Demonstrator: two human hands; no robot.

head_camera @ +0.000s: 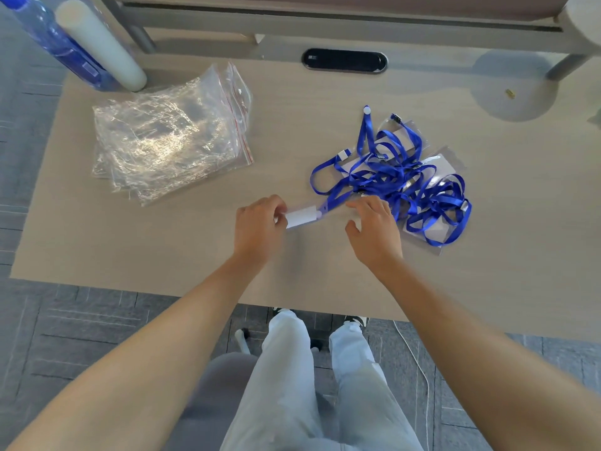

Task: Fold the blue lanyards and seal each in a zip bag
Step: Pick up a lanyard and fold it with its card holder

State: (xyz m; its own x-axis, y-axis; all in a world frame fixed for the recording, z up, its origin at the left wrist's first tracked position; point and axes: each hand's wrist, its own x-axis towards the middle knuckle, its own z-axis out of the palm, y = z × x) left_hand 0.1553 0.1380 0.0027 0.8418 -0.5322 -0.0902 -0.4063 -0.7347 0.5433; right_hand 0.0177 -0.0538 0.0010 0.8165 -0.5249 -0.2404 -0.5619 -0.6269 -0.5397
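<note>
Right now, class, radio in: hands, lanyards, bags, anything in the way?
Left hand pinches a white badge card on one strap; right hand open, at the lanyard pile. Zip bags stacked, untouched. Nothing between them.

left hand (258, 227) pinching, right hand (374, 227) spread – forearms extended

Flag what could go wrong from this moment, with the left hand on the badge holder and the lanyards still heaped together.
1. The left hand pinches a badge holder whose strap runs into the tangled lanyard pile; pulling may drag the whole heap or tighten knots.
2. The right hand is open beside the pile and may not pin the other straps.
3. The zip bags lie across the table, needing a reach later.
</note>
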